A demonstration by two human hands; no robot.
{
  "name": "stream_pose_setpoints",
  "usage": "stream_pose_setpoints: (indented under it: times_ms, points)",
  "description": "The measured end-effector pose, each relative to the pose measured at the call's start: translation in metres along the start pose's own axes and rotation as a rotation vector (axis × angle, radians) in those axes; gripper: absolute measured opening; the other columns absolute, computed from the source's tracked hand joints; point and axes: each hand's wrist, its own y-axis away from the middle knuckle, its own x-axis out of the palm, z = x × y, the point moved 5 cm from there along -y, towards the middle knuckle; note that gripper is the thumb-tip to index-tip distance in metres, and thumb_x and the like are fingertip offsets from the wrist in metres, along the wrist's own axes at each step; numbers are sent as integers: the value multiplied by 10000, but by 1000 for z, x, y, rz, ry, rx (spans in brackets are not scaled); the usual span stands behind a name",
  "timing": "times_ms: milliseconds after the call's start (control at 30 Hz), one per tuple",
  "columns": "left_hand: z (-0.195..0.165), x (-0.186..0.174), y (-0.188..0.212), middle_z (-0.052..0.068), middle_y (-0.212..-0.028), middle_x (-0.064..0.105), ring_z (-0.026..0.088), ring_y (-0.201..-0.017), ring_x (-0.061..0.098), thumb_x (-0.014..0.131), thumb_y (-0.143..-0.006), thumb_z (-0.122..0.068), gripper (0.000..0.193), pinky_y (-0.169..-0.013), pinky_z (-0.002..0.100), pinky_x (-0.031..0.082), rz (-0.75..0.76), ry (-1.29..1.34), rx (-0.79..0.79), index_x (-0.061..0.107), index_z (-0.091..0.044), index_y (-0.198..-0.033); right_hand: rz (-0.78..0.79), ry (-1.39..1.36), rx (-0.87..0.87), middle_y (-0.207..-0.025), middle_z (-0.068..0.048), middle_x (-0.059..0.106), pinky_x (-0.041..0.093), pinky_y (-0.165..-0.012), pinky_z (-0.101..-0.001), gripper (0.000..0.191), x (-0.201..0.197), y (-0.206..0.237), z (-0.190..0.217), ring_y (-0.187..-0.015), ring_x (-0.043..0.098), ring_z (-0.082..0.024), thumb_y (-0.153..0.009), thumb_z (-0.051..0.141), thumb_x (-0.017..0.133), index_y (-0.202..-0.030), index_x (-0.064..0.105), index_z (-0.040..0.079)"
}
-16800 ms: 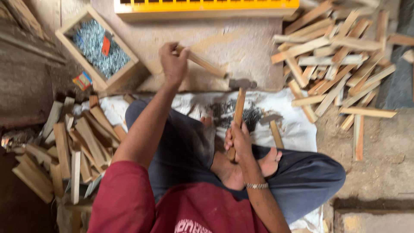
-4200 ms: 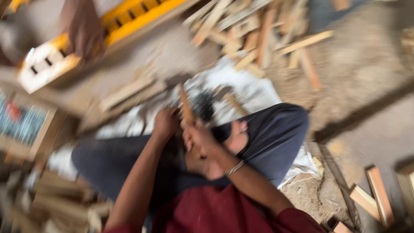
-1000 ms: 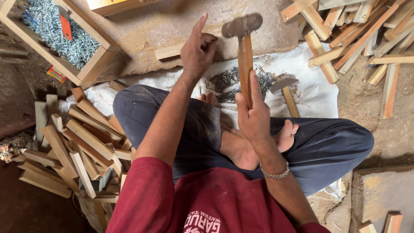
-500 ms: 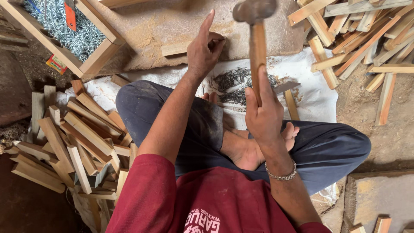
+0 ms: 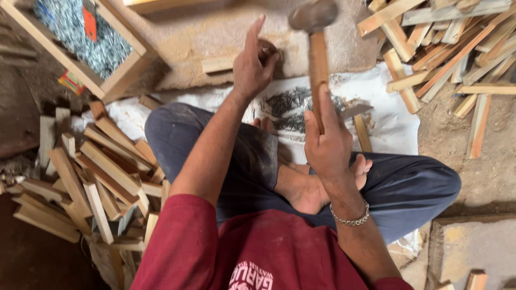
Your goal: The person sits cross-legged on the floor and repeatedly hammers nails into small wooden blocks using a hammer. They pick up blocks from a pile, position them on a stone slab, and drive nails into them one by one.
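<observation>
Two hands at work: my left hand [image 5: 252, 67] pinches a small nail over the pale wood strip [image 5: 220, 64], my right hand [image 5: 325, 147] grips the raised wooden-handled hammer [image 5: 314, 32]; striking squarely seems next.

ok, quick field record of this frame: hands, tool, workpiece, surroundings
left hand: fingertips pinched at a wooden strip, index finger raised; whether a nail is held cannot be told
right hand: gripping the hammer by its wooden handle, head raised and motion-blurred
posture: seated cross-legged on a white sheet
nails: dark loose pile on the sheet; more in a wooden box, upper left
wood: stacked strips on the person's left, scattered sticks upper right
wrist: metal bracelet on the right
</observation>
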Motion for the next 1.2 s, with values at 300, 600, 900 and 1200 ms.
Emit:
stream_pose_setpoints:
  times_ms: [300,600,900,1200]
  points:
    - [2,-3,-5,40,-1057,630,147,-801,706,606,-902,125,889,-635,291,629,21,1,-79,147,-169,-1605,287,130,261,-1135,-219,725,573,-813,-491,578,51,12,-31,-996,710,-418,-1038,199,619,-1585,450,115]
    - [-9,-5,-9,76,-1132,671,225,-874,743,664,-845,93,763,-705,359,614,155,65,-141,342,-140,-1496,-61,-230,207,-1108,-189,615,549,-748,-347,656,30,56,-35,-948,640,-292,-1117,156,581,-1676,237,154]
    - [-94,-25,-36,140,-1118,655,388,-1091,611,710,-802,8,498,-911,485,532,138,-264,307,614,-79,-1282,121,-1060,874,-669,-7,512,428,-370,-249,784,54,74,-68,-432,466,-85,-1001,121,545,-1656,132,244]
    - [8,-93,5,148,-942,705,229,-832,690,852,-998,-261,271,-723,320,554,-43,-107,-645,709,-32,-1024,136,-1141,922,-677,-15,508,436,-404,-242,792,43,79,-63,-466,463,-75,-1004,109,545,-1673,146,249]
